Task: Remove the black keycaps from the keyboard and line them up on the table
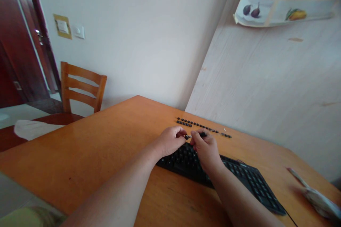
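Above the black keyboard (250, 181), my left hand (170, 141) pinches a small black keycap (187, 137) between thumb and fingertips. My right hand (207, 150) is closed around a slim tool with a black handle (203, 134). The tool's light-coloured tip meets the keycap; its exact kind is too small to make out. Both hands and forearms cover part of the keyboard, which lies slanted on the table. Just beyond the hands, loose black keycaps (197, 125) stand in a long row, with a shorter row in front of its left end.
The wooden table (112, 138) reaches back to the wall. On its right lies a blurred, pale bundle with a thin handle (318, 198). A cable (291, 218) leaves the keyboard at the lower right. A wooden chair (82, 87) stands beyond the left edge.
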Demonstrator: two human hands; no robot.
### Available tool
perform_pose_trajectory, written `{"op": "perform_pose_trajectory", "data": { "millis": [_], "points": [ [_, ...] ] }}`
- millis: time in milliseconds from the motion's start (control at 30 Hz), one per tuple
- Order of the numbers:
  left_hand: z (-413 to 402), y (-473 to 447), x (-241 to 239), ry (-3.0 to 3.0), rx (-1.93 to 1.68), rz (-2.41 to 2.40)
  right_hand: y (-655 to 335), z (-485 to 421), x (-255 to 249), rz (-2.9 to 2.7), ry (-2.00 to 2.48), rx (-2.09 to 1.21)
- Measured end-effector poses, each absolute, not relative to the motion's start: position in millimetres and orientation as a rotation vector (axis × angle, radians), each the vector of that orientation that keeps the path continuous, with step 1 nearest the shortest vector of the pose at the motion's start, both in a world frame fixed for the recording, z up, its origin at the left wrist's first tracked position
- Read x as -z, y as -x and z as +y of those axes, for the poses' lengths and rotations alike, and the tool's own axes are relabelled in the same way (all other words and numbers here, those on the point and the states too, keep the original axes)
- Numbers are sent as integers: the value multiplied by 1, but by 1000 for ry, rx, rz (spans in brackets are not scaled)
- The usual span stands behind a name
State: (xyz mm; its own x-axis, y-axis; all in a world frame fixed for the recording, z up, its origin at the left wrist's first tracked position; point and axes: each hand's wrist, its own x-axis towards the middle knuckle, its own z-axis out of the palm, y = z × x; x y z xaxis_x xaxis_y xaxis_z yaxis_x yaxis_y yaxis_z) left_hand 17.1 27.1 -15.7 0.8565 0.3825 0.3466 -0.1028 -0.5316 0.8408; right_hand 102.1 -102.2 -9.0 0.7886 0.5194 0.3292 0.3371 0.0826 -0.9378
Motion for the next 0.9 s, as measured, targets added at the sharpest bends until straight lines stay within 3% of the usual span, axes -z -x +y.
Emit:
{"op": "perform_pose_trajectory", "data": {
  "millis": [333, 600, 900],
  "points": [
    [27, -17, 15, -1773, -588, 311, -96, -103, 5, -826, 1512, -26],
    [27, -16, 8, -1544, -559, 284, -105, -113, 0, -1344, 1949, 333],
    [27, -14, 9, -1645, -574, 310, -110, -115, -8, -1357, 2132, 427]
  ]
}}
